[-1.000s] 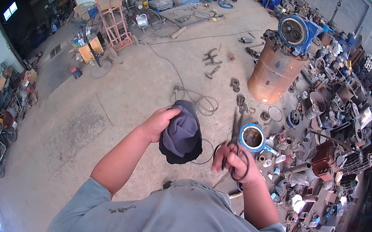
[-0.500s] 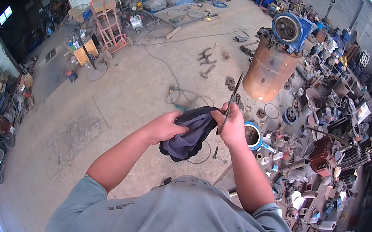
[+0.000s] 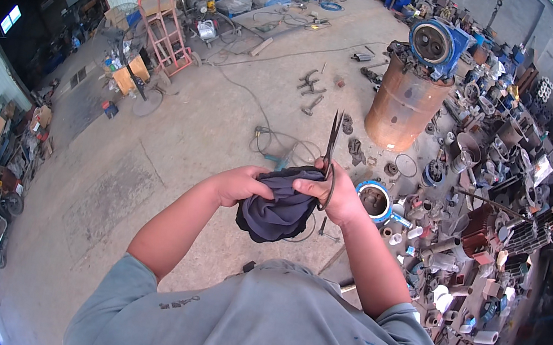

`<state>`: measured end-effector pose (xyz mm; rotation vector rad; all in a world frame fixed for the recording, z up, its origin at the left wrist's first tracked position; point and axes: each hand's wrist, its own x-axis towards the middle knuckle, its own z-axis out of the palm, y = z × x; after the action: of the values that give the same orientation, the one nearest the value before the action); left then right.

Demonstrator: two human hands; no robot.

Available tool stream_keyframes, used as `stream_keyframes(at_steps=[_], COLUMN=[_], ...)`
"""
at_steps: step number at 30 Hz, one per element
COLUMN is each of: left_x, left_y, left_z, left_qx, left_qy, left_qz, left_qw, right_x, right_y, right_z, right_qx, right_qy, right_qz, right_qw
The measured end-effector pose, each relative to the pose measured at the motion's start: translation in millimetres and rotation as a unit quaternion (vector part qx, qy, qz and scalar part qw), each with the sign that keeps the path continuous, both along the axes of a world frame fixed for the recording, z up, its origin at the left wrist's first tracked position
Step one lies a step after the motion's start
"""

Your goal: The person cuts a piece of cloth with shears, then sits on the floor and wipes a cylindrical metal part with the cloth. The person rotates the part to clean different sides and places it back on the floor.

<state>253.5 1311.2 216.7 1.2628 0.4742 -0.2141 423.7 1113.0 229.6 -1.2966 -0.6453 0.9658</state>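
A bunched dark purple-grey cloth with a black edge (image 3: pixel 274 214) hangs between my hands in front of my chest. My left hand (image 3: pixel 239 185) is closed on its left side, thumb on top of the folds. My right hand (image 3: pixel 340 196) grips a pair of dark metal scissors (image 3: pixel 333 138), blades pointing up and away, slightly parted at the tips. The thumb of that hand also presses on the cloth's right edge. The fingers beneath the cloth are hidden.
A rusty drum (image 3: pixel 404 110) carrying a blue machine part (image 3: pixel 438 47) stands ahead right. A blue-rimmed housing (image 3: pixel 372 202) lies beyond my right hand. Metal parts crowd the right side. A red hand truck (image 3: pixel 168 34) stands far left; a cable (image 3: pixel 243 90) crosses the floor.
The scissors have turned from nearly edge-on, so both blades now show. My right thumb has moved left onto the cloth, and the cloth's folds have shifted.
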Motion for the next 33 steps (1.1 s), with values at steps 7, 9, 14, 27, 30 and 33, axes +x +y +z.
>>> stream_keyframes(at_steps=[7, 9, 14, 27, 30, 33], left_x=[-3.5, -5.6, 1.5, -34.2, -30.9, -29.5], left_y=[10.6, 19.3, 11.0, -9.1, -12.3, -2.0], left_z=[5.8, 2.9, 8.2, -8.6, -20.7, -28.7], left_qx=[-0.162, -0.183, -0.273, -0.098, -0.079, -0.095], left_qy=[-0.126, -0.15, -0.103, -0.046, 0.017, 0.039], left_qz=[0.105, 0.168, 0.211, -0.018, 0.01, 0.095], left_qw=[0.973, 0.957, 0.933, 0.994, 0.997, 0.99], right_x=[-10.5, -21.0, -12.1, 21.5, 9.6, -1.6], right_y=[2.2, 5.6, 16.6, 21.9, 25.6, 19.3], right_z=[-7.1, -4.5, -44.2, -47.5, -45.5, -29.3], right_qx=[-0.121, -0.168, -0.174, -0.006, 0.054, 0.049], right_qy=[-0.318, -0.367, -0.327, -0.007, 0.12, 0.152], right_qz=[-0.031, -0.03, -0.06, -0.111, -0.095, -0.07], right_qw=[0.94, 0.914, 0.927, 0.994, 0.987, 0.985])
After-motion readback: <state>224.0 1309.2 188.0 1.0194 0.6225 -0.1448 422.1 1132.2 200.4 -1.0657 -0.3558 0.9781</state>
